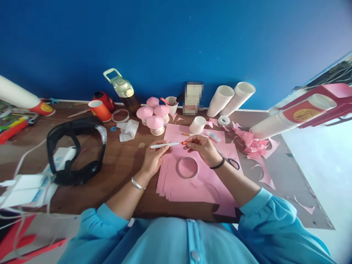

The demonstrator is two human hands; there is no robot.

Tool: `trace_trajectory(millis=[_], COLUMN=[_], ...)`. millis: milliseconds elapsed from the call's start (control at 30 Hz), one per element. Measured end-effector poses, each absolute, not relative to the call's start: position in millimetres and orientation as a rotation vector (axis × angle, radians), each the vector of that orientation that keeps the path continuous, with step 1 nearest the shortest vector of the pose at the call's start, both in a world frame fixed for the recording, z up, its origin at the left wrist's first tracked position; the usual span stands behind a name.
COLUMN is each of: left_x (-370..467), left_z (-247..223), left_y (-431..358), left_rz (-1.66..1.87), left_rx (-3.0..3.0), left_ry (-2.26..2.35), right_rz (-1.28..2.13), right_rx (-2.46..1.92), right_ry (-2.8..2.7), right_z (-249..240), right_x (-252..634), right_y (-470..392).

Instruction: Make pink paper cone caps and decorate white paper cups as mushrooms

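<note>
My left hand (153, 157) is grasping a white pen (164, 145), held nearly level above the pink paper sheets (176, 190); my right hand (205, 148) pinches its orange cap (184, 143) at the tip end. Can't tell if cap and pen are fully apart. Main risk: a hard tug or slipped pinch on something that small, and the cap could drop or the tip jerk into my right fingers. Bare tip dipping too low could leave a stray mark, since the paper is right underneath. Round ring (178, 167) lies on the sheets just below my hands, looks loose; a wrist brushing it would likely shift it. Sheets are stacked unevenly, so a dragging forearm could slide them. Scissors (233, 164) lie by my right wrist, handles toward me, easy to snag. White cup (197, 125) stands just beyond my right hand, probably light, so a knuckle bump might tip it. Pink-topped cups (155, 123) sit beyond my left hand; a careless reach could knock them.
</note>
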State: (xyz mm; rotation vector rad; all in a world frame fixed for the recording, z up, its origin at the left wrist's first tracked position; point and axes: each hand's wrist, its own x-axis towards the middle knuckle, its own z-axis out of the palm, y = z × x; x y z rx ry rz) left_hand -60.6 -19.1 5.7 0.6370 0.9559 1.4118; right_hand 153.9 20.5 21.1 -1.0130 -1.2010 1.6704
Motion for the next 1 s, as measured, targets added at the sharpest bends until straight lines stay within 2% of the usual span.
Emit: trace_trajectory(millis=[667, 900, 1000], left_x=[-62, -61, -60], left_z=[-2, 6, 11], left_y=[-26, -30, -29], left_rz=[1.246, 1.142, 1.125], left_rx=[0.864, 1.001, 1.070], left_ry=[0.980, 1.021, 1.033], right_rz=[1.389, 1.451, 1.248], right_rx=[-1.126, -1.125, -1.195], right_ry=[-1.479, -1.564, -1.686], right_z=[29, 25, 21], right_x=[147, 149, 160], right_y=[-5, -15, -13])
